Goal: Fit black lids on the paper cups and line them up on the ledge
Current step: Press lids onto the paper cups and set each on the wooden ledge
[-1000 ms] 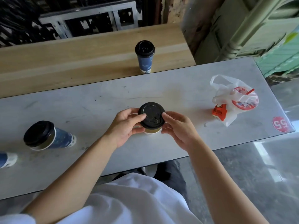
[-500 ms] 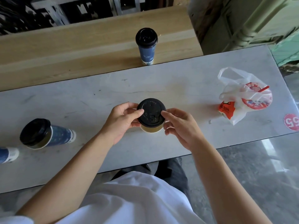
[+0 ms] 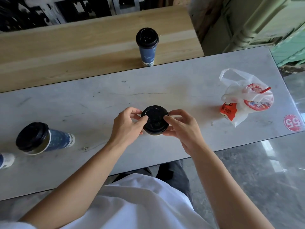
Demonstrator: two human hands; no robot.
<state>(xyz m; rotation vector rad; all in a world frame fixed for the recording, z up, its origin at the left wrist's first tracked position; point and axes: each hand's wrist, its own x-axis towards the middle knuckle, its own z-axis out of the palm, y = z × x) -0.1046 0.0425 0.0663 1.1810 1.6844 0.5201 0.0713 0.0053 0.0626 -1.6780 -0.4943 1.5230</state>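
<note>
A paper cup stands upright on the grey table (image 3: 92,104), seen from above, with a black lid (image 3: 155,119) on its rim. My left hand (image 3: 127,128) grips the lid's left edge, thumb on top. My right hand (image 3: 183,128) grips the right edge, thumb pressing on the lid. Only a pale strip of the cup shows beneath the lid. A blue lidded cup (image 3: 147,47) stands upright on the wooden ledge (image 3: 66,47) beyond the table. Another blue cup (image 3: 43,138) with a black lid stands at the table's left.
A white plastic bag (image 3: 245,98) with red food packaging lies at the right of the table. A red round sticker (image 3: 292,124) marks the right corner. A fourth blue cup's base (image 3: 5,160) shows at the left frame edge. The table's front edge runs just before my body.
Both thumbs have shifted further onto the lid's top and the fingers have tightened around its rim. The cup has stayed in place on the table.
</note>
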